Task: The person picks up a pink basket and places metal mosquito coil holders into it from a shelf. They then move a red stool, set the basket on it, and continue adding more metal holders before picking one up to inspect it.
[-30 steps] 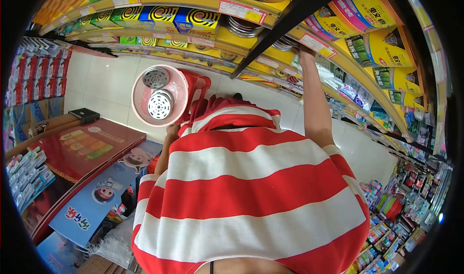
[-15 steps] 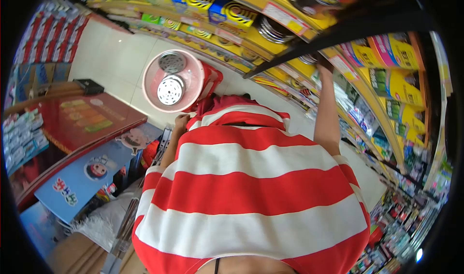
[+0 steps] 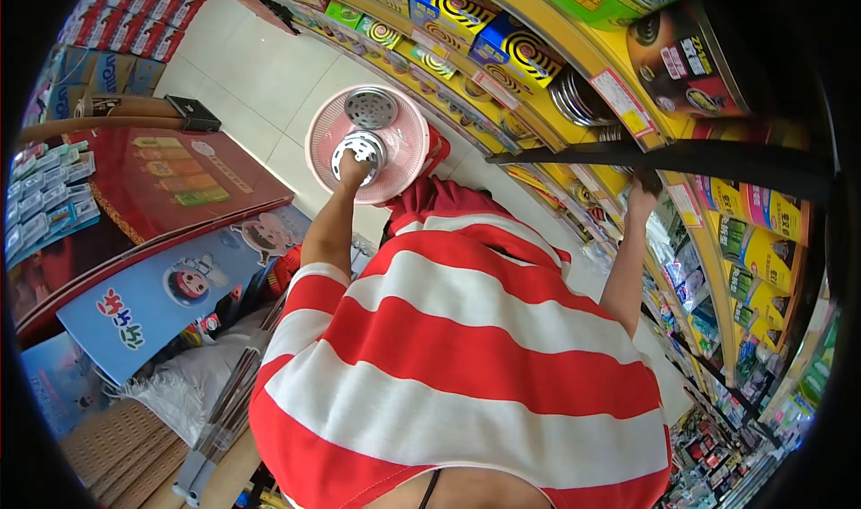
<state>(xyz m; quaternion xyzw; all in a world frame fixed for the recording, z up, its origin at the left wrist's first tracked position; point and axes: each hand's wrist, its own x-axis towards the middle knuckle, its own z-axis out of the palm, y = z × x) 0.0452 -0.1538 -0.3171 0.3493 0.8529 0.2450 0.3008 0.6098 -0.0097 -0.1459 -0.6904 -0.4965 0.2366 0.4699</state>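
A pink basket [image 3: 411, 141] holds round metal tins with slotted lids. My left hand [image 3: 357, 164] reaches down onto the nearer silver tin [image 3: 369, 140], its fingers at the lid; whether they grip it is too small to tell. The other tin [image 3: 371, 108] lies beside it at the basket's far side. On the right, my right hand [image 3: 644, 182] is at a yellow shelf [image 3: 574, 155], near stacked round metal tins [image 3: 578, 98] and partly in shadow under a black bar, its fingers hidden.
Boxes with coil patterns [image 3: 453, 8] line the shelf at the top. A black bar [image 3: 717, 162] crosses at the right. At left stand a dark red box [image 3: 179, 177] and a blue panel [image 3: 152, 285]. Pale floor tiles [image 3: 260, 78] surround the basket.
My left hand has moved from beside my body onto the nearer tin in the basket. My right hand remains at the shelf. The view has shifted, showing the shelves closer.
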